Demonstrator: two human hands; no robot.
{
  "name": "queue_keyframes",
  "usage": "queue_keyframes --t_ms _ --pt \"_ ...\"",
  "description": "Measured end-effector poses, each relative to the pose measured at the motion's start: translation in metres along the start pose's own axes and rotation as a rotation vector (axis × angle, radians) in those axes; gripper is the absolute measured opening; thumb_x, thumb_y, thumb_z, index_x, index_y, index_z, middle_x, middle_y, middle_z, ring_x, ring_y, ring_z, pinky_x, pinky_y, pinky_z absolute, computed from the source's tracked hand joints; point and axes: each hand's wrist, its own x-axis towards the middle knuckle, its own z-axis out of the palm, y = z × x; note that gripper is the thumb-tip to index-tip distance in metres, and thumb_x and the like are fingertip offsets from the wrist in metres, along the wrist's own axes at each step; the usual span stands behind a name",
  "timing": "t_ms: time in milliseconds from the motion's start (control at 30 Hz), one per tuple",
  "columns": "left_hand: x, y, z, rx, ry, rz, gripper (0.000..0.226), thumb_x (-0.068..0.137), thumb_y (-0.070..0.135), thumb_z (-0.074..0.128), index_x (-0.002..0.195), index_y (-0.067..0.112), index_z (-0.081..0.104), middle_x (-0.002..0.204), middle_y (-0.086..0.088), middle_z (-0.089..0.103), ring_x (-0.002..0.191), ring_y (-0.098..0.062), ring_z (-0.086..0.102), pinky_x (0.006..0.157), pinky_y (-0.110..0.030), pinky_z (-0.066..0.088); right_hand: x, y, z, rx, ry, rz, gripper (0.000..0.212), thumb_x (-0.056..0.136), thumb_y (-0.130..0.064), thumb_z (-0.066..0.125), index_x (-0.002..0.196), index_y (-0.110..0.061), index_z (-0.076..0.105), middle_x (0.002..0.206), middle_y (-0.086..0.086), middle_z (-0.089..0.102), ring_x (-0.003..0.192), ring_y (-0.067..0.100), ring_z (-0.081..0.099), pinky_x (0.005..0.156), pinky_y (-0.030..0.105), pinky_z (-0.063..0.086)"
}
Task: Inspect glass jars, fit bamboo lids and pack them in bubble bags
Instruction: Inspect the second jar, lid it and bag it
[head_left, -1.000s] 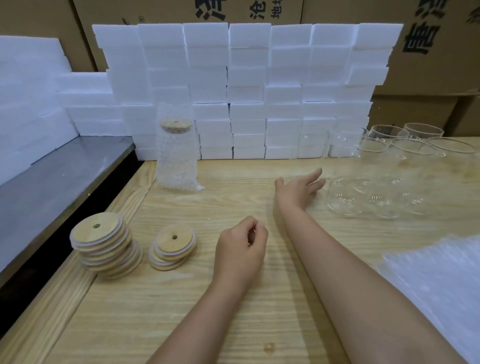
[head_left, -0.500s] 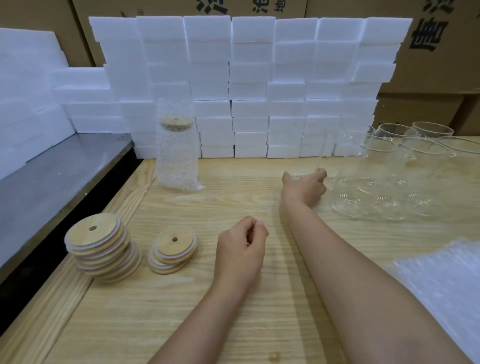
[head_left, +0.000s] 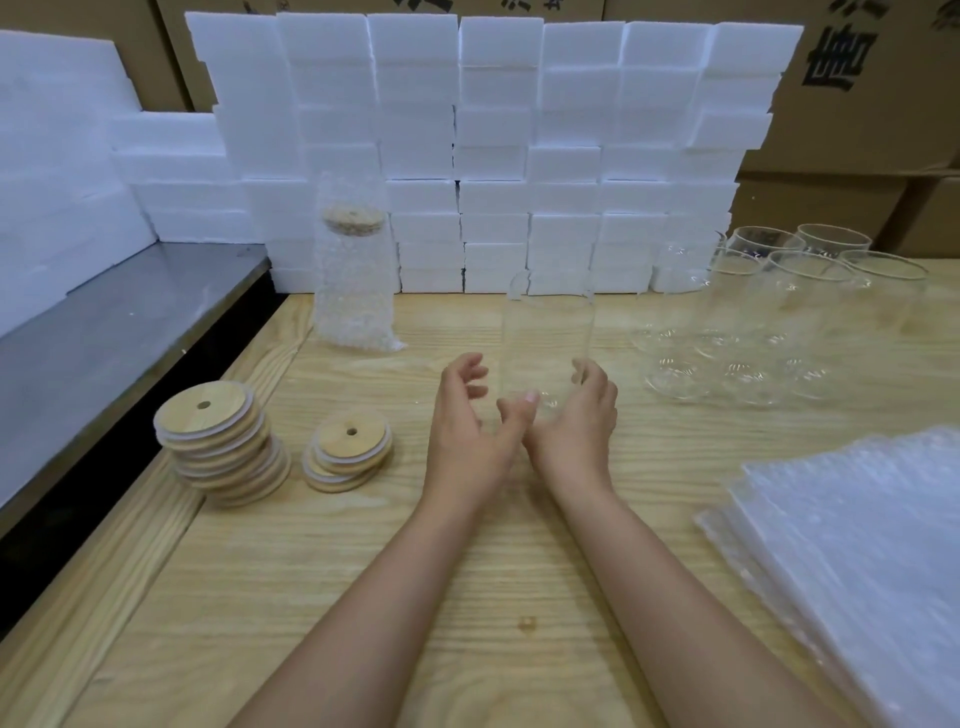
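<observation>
A clear glass jar (head_left: 545, 332) stands upright at the table's middle, gripped near its base by my right hand (head_left: 574, 421). My left hand (head_left: 467, 421) is beside the jar on its left, fingers spread, thumb touching the base. Two stacks of bamboo lids with centre holes lie at the left: a tall stack (head_left: 221, 449) and a short stack (head_left: 348, 457). One jar with a lid stands wrapped in a bubble bag (head_left: 356, 270) at the back left. Several bare jars (head_left: 769, 312) cluster at the right. Flat bubble bags (head_left: 857, 545) are piled at the near right.
A wall of white foam blocks (head_left: 493, 145) lines the back of the wooden table (head_left: 415, 597), with cardboard boxes (head_left: 857, 104) behind. A grey metal shelf (head_left: 104, 338) runs along the left, below more foam.
My right hand took a jar from the cluster at the right and brought it to the table's middle. My left hand opened and rose beside it.
</observation>
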Motion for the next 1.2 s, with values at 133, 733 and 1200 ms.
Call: queue_keyframes --t_ms 133,733,1200 --pt "-0.001 0.000 0.001 0.022 -0.136 -0.015 0.089 0.083 0.035 0.074 0.150 0.031 0.015 0.150 0.009 0.034 0.137 -0.001 0.031 0.110 -0.029 0.030 -0.007 -0.001 0.001 0.077 -0.076 -0.013 0.082 0.071 -0.031 0.082 0.134 -0.014 0.032 0.137 -0.003 0.042 0.118 0.016 0.031 0.087 0.021 0.028" --pt "0.023 0.000 0.003 0.053 0.057 0.135 0.099 0.056 0.035 0.090 0.139 0.025 0.038 0.134 0.004 0.041 0.129 -0.006 0.038 0.109 -0.032 0.038 0.001 -0.002 -0.002 0.112 -0.263 -0.110 0.068 0.081 -0.026 0.068 0.135 -0.030 0.028 0.083 -0.059 0.041 0.074 -0.012 0.051 0.056 0.003 0.039" --pt "0.030 -0.011 0.001 0.137 -0.011 0.196 0.091 0.063 0.022 0.090 0.136 0.026 0.035 0.114 0.055 0.035 0.106 0.027 0.040 0.086 -0.001 0.034 0.004 -0.006 -0.006 0.569 -0.153 0.004 0.054 0.088 0.005 0.035 0.133 -0.016 0.056 0.135 -0.003 0.058 0.130 0.011 0.048 0.109 0.044 0.039"
